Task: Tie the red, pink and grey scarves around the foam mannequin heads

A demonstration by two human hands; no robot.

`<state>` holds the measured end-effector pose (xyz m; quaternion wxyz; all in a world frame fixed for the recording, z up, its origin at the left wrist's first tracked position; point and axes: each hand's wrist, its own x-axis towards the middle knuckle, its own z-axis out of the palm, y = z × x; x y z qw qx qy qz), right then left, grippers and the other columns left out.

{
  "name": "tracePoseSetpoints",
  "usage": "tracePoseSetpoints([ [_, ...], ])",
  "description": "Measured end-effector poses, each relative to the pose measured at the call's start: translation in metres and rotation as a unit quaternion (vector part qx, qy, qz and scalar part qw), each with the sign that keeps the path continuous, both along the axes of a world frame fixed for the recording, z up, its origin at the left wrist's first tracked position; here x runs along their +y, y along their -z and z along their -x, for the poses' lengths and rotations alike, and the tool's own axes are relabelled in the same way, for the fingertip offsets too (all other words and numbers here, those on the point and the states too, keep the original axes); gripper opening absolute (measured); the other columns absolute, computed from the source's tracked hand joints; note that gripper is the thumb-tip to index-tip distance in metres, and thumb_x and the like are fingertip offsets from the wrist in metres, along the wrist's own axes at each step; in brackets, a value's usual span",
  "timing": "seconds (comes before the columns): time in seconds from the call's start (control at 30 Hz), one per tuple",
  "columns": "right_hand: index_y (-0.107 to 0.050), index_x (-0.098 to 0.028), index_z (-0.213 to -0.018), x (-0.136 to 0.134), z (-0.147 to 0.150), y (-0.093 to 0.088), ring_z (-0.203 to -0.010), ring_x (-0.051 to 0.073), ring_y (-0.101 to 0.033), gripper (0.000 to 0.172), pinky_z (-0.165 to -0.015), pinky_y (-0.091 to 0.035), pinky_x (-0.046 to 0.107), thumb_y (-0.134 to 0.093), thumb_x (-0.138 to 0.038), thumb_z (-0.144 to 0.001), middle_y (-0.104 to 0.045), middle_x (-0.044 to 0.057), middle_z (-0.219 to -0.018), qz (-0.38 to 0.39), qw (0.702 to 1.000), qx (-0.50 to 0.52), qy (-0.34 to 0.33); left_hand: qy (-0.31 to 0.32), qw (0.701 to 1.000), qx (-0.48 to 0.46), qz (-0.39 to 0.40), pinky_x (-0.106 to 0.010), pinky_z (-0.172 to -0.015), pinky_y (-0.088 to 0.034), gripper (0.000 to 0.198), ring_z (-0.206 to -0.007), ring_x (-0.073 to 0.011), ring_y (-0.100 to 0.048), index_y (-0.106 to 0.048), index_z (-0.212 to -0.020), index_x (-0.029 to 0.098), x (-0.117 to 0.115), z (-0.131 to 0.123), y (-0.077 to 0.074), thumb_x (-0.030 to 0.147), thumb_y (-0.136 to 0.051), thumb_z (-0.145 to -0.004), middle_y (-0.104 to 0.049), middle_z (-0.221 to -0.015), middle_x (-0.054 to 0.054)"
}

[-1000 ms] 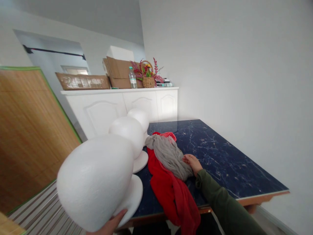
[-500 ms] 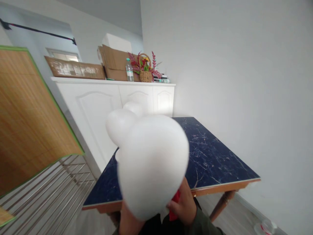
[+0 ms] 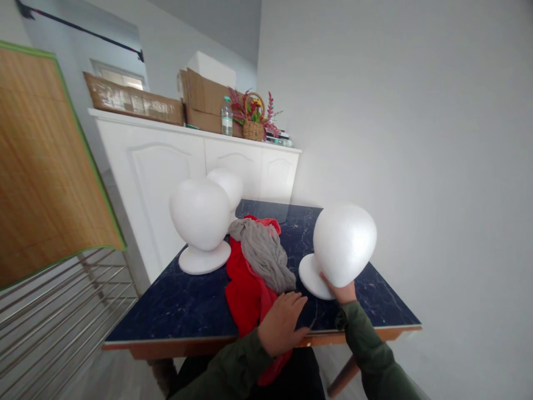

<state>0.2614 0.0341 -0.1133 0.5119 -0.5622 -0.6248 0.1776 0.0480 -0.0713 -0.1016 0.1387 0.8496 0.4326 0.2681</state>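
Observation:
At the table's right side, my right hand point(image 3: 340, 288) grips the neck of a white foam mannequin head point(image 3: 345, 241), just above its round base; the head partly hides the fingers. My left hand point(image 3: 285, 322) has its fingers stretched out, over the near end of a red cloth point(image 3: 244, 289). A crumpled grey cloth point(image 3: 264, 253) lies across the red one. To the left stands a second foam head point(image 3: 200, 214) on its disc base, upright. A third foam head point(image 3: 228, 186) is partly hidden behind it.
These things are on a dark blue marbled table point(image 3: 166, 311) with a wooden edge. Behind it is a white cabinet point(image 3: 162, 172) bearing cardboard boxes, a water bottle point(image 3: 227, 118) and a flower basket point(image 3: 253, 130). A metal rack point(image 3: 100, 300) stands on the left, a wall on the right.
The foam head that was close before me, between both hands, is now at the table's right in my right hand. My left hand is off it. The red and grey cloths now show.

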Motion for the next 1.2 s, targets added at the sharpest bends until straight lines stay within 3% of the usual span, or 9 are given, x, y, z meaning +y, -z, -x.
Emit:
tracePoseSetpoints([
  [0.17,-0.047,-0.012,-0.112,0.017,0.000,0.010,-0.107,0.028,-0.046,0.074,-0.092,-0.036,0.041,-0.067,-0.049,-0.050,-0.052,0.015,-0.113,0.034,0.998,-0.014,0.047,-0.002,0.999,0.022,0.046,-0.040,-0.100,-0.025,0.037,-0.110,-0.0217,-0.044,-0.055,-0.101,0.019,-0.010,0.032,0.017,0.023,-0.062,-0.066,-0.052,-0.115,-0.008],
  [0.27,-0.046,-0.010,-0.111,0.005,0.006,0.020,-0.105,0.029,-0.047,0.073,-0.090,-0.037,0.042,-0.065,-0.049,-0.052,-0.052,0.017,-0.110,-0.019,0.997,-0.050,0.061,-0.027,0.998,0.012,0.047,-0.041,-0.101,-0.023,0.037,-0.112,-0.0207,-0.042,-0.054,-0.102,0.021,-0.021,0.051,0.021,0.021,-0.062,-0.066,-0.051,-0.117,-0.006],
  [0.4,-0.046,-0.005,-0.105,-0.039,0.029,0.038,-0.097,0.033,-0.046,0.067,-0.082,-0.037,0.047,-0.063,-0.049,-0.057,-0.052,0.020,-0.099,-0.125,0.961,-0.086,0.233,-0.052,0.998,0.000,0.038,-0.043,-0.102,-0.024,0.037,-0.113,-0.0208,-0.041,-0.053,-0.105,0.021,-0.034,0.068,0.022,0.018,-0.058,-0.068,-0.051,-0.117,-0.005],
  [0.5,-0.049,-0.009,-0.099,-0.063,0.066,0.038,-0.088,0.025,-0.051,0.043,-0.075,-0.042,0.039,-0.050,-0.043,-0.073,-0.053,0.016,-0.095,-0.143,0.973,-0.115,0.139,-0.036,0.999,-0.006,0.034,-0.043,-0.103,-0.023,0.037,-0.112,-0.0202,-0.041,-0.052,-0.106,0.022,-0.042,0.074,0.017,0.018,-0.056,-0.070,-0.050,-0.118,-0.004],
  [0.6,-0.051,-0.012,-0.101,-0.055,0.109,0.018,-0.101,0.024,-0.047,0.041,-0.086,-0.036,0.038,-0.044,-0.045,-0.076,-0.054,0.015,-0.104,-0.074,0.973,-0.217,-0.018,-0.018,0.999,-0.019,0.043,-0.044,-0.104,-0.020,0.036,-0.113,-0.0202,-0.041,-0.052,-0.106,0.023,-0.047,0.076,0.012,0.021,-0.055,-0.071,-0.050,-0.118,-0.004],
  [0.77,-0.059,-0.010,-0.075,-0.007,0.145,-0.012,-0.091,0.031,-0.054,0.032,-0.080,-0.036,0.041,-0.054,-0.041,-0.067,-0.059,0.020,-0.087,0.149,0.942,-0.298,-0.042,-0.011,0.998,-0.021,0.057,-0.044,-0.103,-0.018,0.038,-0.113,-0.0209,-0.040,-0.051,-0.108,0.022,-0.048,0.082,0.014,0.028,-0.058,-0.070,-0.050,-0.118,-0.005],
  [0.93,-0.055,-0.014,-0.076,0.012,0.140,-0.033,-0.090,0.024,-0.054,0.024,-0.078,-0.038,0.036,-0.039,-0.031,-0.076,-0.060,0.014,-0.087,0.129,0.967,-0.217,-0.032,-0.004,0.998,-0.021,0.057,-0.044,-0.103,-0.017,0.040,-0.115,-0.0209,-0.037,-0.049,-0.110,0.023,-0.048,0.094,0.025,0.029,-0.057,-0.071,-0.048,-0.120,-0.004],
  [1.07,-0.049,-0.018,-0.090,0.020,0.143,-0.074,-0.080,0.015,-0.056,0.031,-0.068,-0.043,0.028,-0.023,-0.034,-0.082,-0.059,0.007,-0.091,0.075,0.992,0.055,-0.080,0.004,0.999,-0.017,0.047,-0.045,-0.103,-0.016,0.039,-0.115,-0.0214,-0.038,-0.050,-0.109,0.023,-0.047,0.095,0.024,0.031,-0.058,-0.071,-0.049,-0.119,-0.004],
  [1.2,-0.048,-0.018,-0.072,0.026,0.151,-0.148,-0.045,0.010,-0.045,0.026,-0.048,-0.041,0.024,-0.036,-0.040,-0.079,-0.053,-0.001,-0.058,0.048,0.925,0.320,-0.200,0.000,0.999,-0.015,0.043,-0.045,-0.102,-0.015,0.036,-0.110,-0.0205,-0.042,-0.051,-0.107,0.022,-0.045,0.092,0.021,0.032,-0.056,-0.072,-0.051,-0.116,-0.004],
])
